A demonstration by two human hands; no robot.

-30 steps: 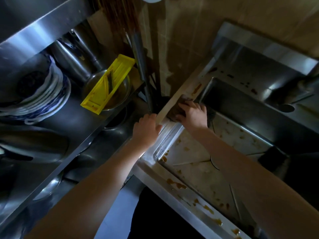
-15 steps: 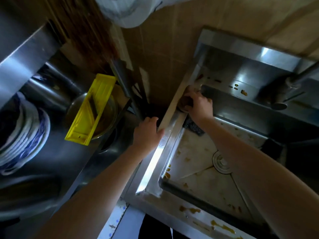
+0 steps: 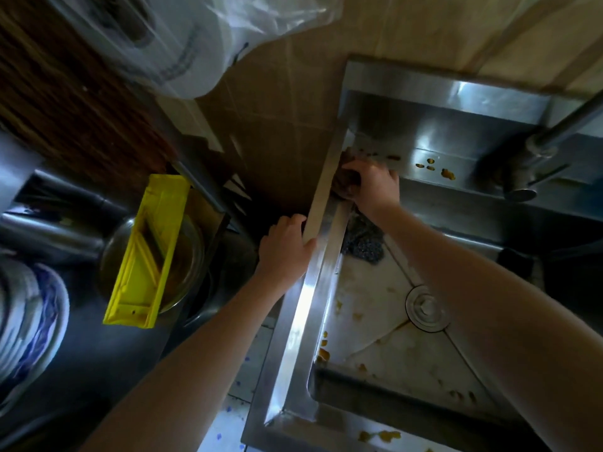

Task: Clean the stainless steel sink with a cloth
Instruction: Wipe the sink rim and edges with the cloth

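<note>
The stainless steel sink (image 3: 303, 321) fills the right half of the view, its rim and basin spotted with orange-brown stains. My right hand (image 3: 375, 187) grips a dark brown cloth (image 3: 346, 179) and presses it onto the far left corner of the rim. My left hand (image 3: 284, 249) grips the sink's left edge, thumb on top. A dark scouring pad (image 3: 362, 243) lies in the basin just below my right wrist. The round drain (image 3: 425, 308) sits mid-basin.
A tap (image 3: 528, 158) reaches over the back ledge at right. To the left, a yellow slicer (image 3: 150, 252) rests on a metal bowl (image 3: 189, 256), with stacked blue-and-white plates (image 3: 29, 321) at the far left. A plastic-wrapped roll (image 3: 182, 44) hangs above against the tiled wall.
My right hand has slid the cloth farther along the left rim into the back corner. The view has tilted upward and left. My left hand keeps its grip on the sink edge.
</note>
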